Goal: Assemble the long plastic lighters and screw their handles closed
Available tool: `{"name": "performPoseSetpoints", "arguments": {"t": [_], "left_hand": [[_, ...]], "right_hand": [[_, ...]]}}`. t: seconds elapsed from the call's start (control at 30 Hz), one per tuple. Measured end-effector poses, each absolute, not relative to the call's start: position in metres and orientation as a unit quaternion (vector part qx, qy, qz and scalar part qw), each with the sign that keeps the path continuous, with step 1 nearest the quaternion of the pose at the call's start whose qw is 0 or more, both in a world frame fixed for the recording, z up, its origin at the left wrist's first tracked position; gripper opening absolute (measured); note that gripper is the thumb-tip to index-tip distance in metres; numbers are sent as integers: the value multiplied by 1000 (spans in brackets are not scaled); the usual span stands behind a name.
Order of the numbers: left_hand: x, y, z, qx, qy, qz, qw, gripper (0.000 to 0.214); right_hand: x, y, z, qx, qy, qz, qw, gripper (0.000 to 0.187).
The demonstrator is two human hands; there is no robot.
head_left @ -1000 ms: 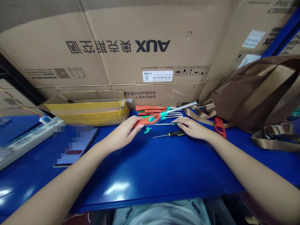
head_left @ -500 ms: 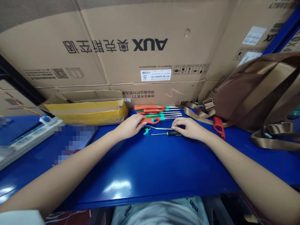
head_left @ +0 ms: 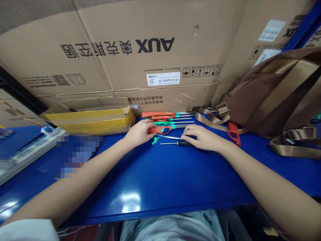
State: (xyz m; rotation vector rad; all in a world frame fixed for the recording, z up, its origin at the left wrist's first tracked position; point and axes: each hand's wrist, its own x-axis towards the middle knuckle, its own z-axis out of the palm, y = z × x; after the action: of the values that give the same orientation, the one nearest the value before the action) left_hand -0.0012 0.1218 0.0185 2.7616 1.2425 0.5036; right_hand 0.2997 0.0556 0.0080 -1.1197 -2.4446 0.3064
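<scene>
My left hand point(head_left: 139, 134) is closed at the handle end of an orange long-necked lighter point(head_left: 160, 129), which has a green trigger and a metal neck pointing right. My right hand point(head_left: 203, 138) pinches the right end of a thin metal tube point(head_left: 173, 137); fine wires run from its left end toward my left fingers. Under the right hand lies a screwdriver point(head_left: 170, 143), its black and yellow handle partly covered. A small loose green plastic piece point(head_left: 155, 140) rests on the blue table point(head_left: 160, 180) just below the left fingertips.
Several orange and green lighters point(head_left: 160, 114) lie stacked behind my hands. A yellow-taped cardboard box point(head_left: 95, 124) stands left, near a white power strip point(head_left: 32, 150). At right are a brown backpack point(head_left: 253, 97) and a red lighter handle point(head_left: 233, 134). A large carton point(head_left: 112, 73) backs the table.
The camera view has shifted slightly. Both hands keep nearly the same places, and the metal tube now slants a little more, its right end lower.
</scene>
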Motion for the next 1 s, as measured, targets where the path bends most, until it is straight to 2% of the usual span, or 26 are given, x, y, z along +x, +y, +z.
{"name": "performPoseSetpoints", "arguments": {"t": [0.3, 0.47, 0.7, 1.0], "left_hand": [[6, 122, 20, 899, 404, 165, 29, 27], [9, 121, 21, 907, 391, 155, 31, 29], [6, 122, 23, 921, 364, 135, 34, 24], [0, 127, 22, 943, 313, 99, 54, 26]], "right_hand": [[290, 46, 10, -384, -895, 103, 202, 37], [280, 39, 8, -393, -898, 121, 156, 47], [275, 40, 12, -369, -901, 139, 180, 40], [284, 43, 19, -367, -905, 117, 181, 42]]}}
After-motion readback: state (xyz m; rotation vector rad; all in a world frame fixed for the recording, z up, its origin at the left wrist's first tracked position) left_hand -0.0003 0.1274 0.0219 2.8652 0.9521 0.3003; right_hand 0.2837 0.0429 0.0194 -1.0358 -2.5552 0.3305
